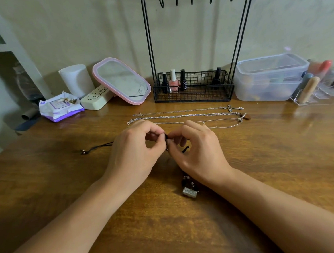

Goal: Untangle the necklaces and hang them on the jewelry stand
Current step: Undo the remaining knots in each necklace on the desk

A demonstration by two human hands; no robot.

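A: Both hands are in tight over the middle of the bench [255, 186]. The left hand [135, 155] and right hand [197, 155] meet fingertip to fingertip, each grip pinched on the black cord necklace [99, 147], right at what looks like a knot.

B: Why so close together?

A: My read is that a knot needs 2 anchor points, 1 side held while the other teases it loose. The cord trails off left to a beaded end, and its beads and silver pendant [190, 191] lie on the bench just under the right wrist.

B: And the rest?

A: 3 silver chains [181, 115] lie stretched out in near-parallel lines just beyond the hands, close together but seemingly already separated and staged for hanging. The jewelry stand [192, 89] sits right behind them against the wall, hooks at the top all bare, so nothing is hung yet.

B: Any writing to read?

A: Nothing legible. The nail polish bottles [173, 83] in the stand's basket carry labels too small to make out, the purple wipes pack [59, 108] is blurred, and the cream case [96, 99] only shows a cloud doodle.
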